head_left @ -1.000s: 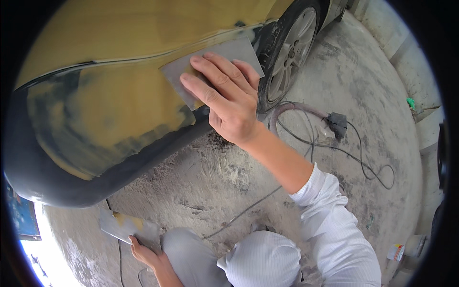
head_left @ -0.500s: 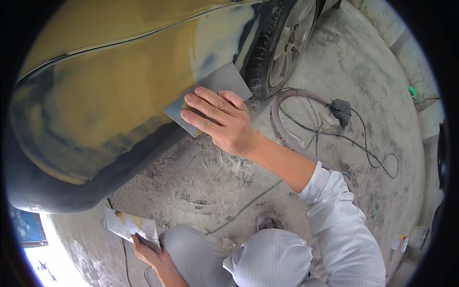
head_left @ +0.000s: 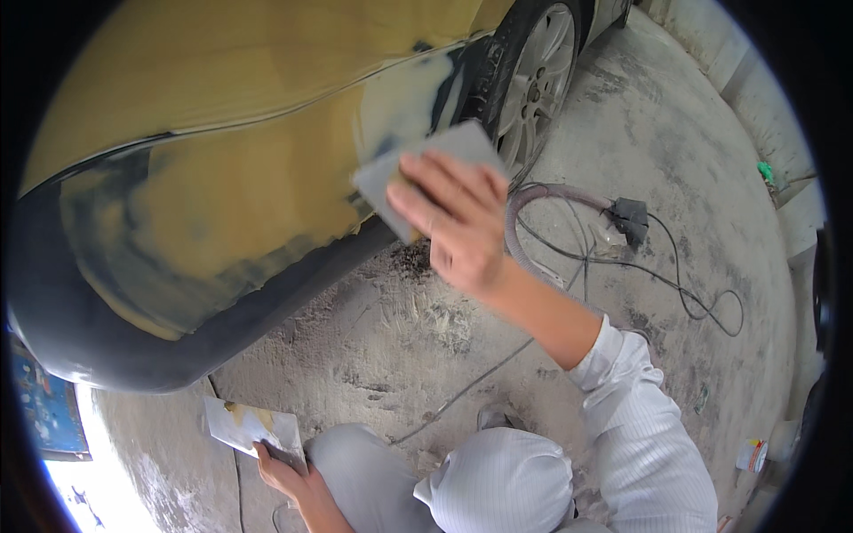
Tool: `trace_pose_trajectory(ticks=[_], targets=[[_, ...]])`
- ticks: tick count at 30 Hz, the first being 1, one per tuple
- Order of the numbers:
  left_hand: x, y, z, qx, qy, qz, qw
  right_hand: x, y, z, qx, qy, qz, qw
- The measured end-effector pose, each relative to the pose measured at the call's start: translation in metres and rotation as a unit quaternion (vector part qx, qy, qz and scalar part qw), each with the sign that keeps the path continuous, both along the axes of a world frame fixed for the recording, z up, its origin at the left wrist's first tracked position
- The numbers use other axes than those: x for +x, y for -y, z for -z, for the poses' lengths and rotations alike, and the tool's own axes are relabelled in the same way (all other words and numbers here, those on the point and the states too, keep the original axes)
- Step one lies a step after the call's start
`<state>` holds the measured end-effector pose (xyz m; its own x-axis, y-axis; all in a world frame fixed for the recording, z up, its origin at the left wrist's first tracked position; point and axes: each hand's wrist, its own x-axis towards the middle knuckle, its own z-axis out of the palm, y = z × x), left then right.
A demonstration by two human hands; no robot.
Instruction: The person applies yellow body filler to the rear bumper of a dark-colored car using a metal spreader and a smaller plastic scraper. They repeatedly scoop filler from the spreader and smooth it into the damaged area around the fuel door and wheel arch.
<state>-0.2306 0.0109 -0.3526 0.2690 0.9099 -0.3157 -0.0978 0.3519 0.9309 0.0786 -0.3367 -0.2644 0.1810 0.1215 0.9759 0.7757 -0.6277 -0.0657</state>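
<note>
My right hand (head_left: 468, 233) grips a flat grey putty spreader (head_left: 471, 147), fingers laid along its face; both are a little blurred. It is held in front of the lower edge of a car's body panel (head_left: 258, 195), near the wheel (head_left: 538, 93). Whether its edge touches the panel I cannot tell. Yellowish filler covers much of that panel, with dark and pale patches around it. Low on the left, my left hand (head_left: 289, 475) holds a thin metal plate (head_left: 283, 428) by its near edge, thumb on top. Yellow-brown putty (head_left: 238, 411) is smeared along the plate's far side.
A ribbed hose (head_left: 517, 209) and a black cable (head_left: 680, 266) lie looped on the stained concrete floor (head_left: 409, 338) beside the wheel. A small tin (head_left: 752, 455) stands at the far right. The car's dark lower sill (head_left: 293, 284) curves along the left.
My right hand has moved right with the spreader, which earlier lay across the panel's lower edge. My left hand still holds the plate. The view has shifted slightly.
</note>
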Motion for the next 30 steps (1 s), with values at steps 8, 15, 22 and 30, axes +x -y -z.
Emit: trace_pose_trajectory(ticks=[8, 15, 22, 30], targets=[[0.005, 0.003, 0.000, -0.015, -0.007, -0.001, 1.000, 0.053, -0.001, -0.056, 0.010, 0.129, 0.027, 0.991], [0.007, -0.006, 0.009, -0.019, -0.011, 0.006, 1.000, 0.046, -0.011, -0.038, -0.006, 0.078, 0.009, 0.997], [0.017, -0.001, 0.006, -0.031, -0.024, 0.005, 0.999, 0.025, -0.023, 0.026, -0.036, 0.004, -0.027, 0.999], [0.013, 0.003, -0.003, -0.016, -0.020, 0.002, 1.000, 0.015, -0.026, 0.084, -0.041, -0.027, -0.044, 0.998]])
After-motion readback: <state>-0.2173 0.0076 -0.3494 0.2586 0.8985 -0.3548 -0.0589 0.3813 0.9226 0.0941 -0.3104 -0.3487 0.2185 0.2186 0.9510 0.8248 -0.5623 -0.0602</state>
